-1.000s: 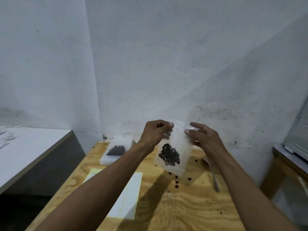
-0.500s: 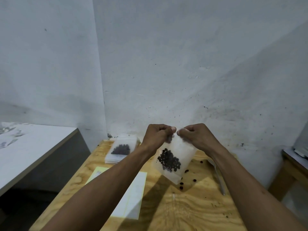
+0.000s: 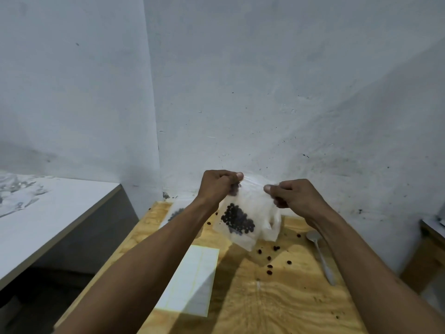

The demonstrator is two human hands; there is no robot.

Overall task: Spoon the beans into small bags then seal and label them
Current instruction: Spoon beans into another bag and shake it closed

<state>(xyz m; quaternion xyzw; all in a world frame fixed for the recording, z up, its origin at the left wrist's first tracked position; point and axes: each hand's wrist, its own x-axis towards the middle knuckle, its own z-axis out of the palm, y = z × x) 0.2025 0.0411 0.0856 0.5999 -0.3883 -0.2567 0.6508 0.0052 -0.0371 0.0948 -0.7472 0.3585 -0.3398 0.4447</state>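
Note:
A small clear plastic bag (image 3: 250,208) with a clump of dark beans (image 3: 237,219) in its lower part hangs above the wooden table (image 3: 277,300). My left hand (image 3: 218,188) pinches the bag's top strip at its left end. My right hand (image 3: 292,196) pinches the same strip at its right end, so the top edge is stretched between them. Loose beans (image 3: 269,259) lie scattered on the wood below the bag. A metal spoon (image 3: 320,254) rests on the table to the right, partly under my right forearm.
A white label sheet (image 3: 192,283) lies flat on the table near the left. A filled bag (image 3: 177,213) rests at the table's far left corner, mostly hidden by my left arm. A white counter (image 3: 48,218) stands to the left, the wall close behind.
My right hand has slid to the right along the bag's top strip, away from the left hand. The view has tilted down, showing more of the table.

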